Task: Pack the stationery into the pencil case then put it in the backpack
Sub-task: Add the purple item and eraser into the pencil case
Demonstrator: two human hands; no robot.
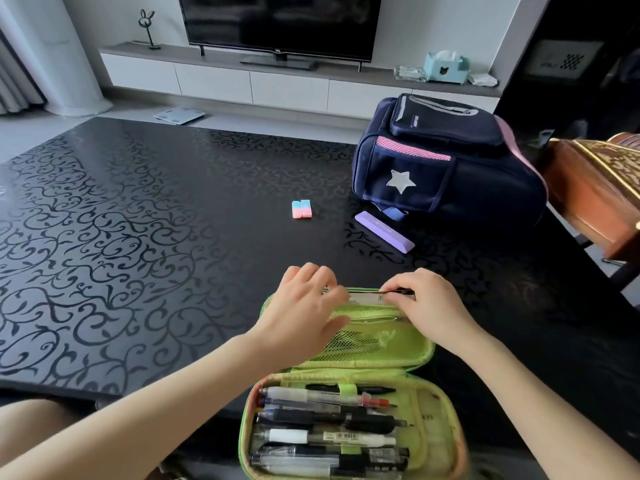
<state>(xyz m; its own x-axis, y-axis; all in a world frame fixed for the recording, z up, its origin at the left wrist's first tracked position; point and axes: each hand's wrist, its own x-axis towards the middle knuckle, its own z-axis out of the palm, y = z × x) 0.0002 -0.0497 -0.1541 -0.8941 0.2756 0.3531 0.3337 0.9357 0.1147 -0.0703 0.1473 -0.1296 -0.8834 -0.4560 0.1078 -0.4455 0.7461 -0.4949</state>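
Head view: we see the green pencil case (424,410) lying open on the near edge of the black patterned table (138,237). Its near half is packed with pens (329,431) lying side by side. Its lid half is folded away from us and shows a mesh pocket (367,341). Both hands meet at the lid's far edge, on a flat strip (367,296) with a white label (we cannot tell what it is). The left hand (304,317) curls its fingers over the strip's left end, with its thumb stretched across the mesh. The right hand (426,306) pinches the right end with bent fingertips. Farther out on the table we find a pink-and-blue eraser (302,208). To its right a long purple block (384,231) lies just in front of the navy backpack (446,161), which rests on its back with a silver star on its side pocket.
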